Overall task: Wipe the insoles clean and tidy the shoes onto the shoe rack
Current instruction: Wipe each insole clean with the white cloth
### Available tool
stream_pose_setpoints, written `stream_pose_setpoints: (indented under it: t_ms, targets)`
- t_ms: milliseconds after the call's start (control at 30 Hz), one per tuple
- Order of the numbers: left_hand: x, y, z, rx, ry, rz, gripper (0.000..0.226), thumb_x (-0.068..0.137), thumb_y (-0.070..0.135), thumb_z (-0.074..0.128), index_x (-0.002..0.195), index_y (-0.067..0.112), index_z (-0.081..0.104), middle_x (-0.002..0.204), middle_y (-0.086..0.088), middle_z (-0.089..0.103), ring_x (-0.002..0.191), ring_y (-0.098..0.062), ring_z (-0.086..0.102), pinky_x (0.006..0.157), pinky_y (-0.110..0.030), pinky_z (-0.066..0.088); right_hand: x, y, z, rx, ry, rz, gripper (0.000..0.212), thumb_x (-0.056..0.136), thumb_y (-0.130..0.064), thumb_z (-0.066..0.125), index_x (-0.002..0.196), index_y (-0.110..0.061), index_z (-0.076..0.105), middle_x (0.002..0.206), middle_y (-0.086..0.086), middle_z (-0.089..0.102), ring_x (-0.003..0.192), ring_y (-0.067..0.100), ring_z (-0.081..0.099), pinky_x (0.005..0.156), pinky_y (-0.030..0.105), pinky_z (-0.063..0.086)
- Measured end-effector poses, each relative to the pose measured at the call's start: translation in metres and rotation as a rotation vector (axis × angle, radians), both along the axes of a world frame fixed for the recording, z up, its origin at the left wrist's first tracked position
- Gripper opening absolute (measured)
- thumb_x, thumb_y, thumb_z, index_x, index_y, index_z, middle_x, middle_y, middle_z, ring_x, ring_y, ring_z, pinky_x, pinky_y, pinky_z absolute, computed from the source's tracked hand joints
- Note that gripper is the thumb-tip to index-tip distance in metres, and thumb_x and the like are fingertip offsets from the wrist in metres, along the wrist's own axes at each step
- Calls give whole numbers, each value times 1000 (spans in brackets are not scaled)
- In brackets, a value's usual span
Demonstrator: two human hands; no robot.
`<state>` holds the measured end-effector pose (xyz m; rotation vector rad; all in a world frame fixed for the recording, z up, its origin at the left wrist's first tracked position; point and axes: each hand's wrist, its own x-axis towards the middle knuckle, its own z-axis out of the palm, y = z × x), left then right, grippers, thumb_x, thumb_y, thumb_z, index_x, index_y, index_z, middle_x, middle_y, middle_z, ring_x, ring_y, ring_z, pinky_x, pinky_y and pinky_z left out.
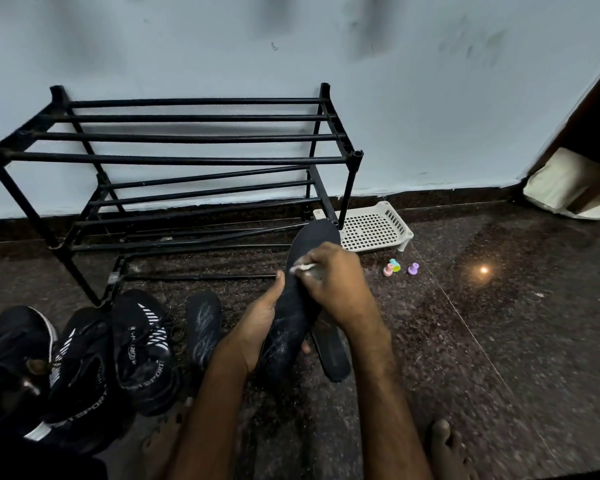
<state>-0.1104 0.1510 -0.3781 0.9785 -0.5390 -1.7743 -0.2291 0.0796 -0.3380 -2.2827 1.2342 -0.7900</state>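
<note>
My left hand (pixel 257 323) grips a black insole (pixel 310 244) from its left side, holding it tilted up off the floor. My right hand (pixel 336 282) pinches a small white wipe (pixel 300 268) against the insole's upper surface. Whitish smears show near the insole's heel. A second black insole (pixel 203 327) lies on the floor to the left, and a third (pixel 331 351) lies partly hidden under my right wrist. Black sport shoes (pixel 139 348) sit in a row at the lower left. The black metal shoe rack (pixel 187 161) stands against the wall, its tiers bare.
A white perforated plastic tray (pixel 374 226) lies on the floor at the rack's right foot. Small pastel plastic pieces (pixel 399 268) sit to its right. A cream bag (pixel 568 185) leans in the right corner. My bare toes (pixel 444 441) show at the bottom. Dark speckled stone floor (pixel 499 341) stretches right.
</note>
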Motion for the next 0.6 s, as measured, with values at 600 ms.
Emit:
stream_pose_setpoints:
  t_ms: [600]
  targets:
    - [-1,3,5,-56,7,-22,74,98,56,29,124,-6,59,86,-30,67,57,-31,67,43,-33,54,-19,-5,-7,90,70,21,10,80,-13,74,87,-19,77,92,-1,70,86,14,64,81,28,51]
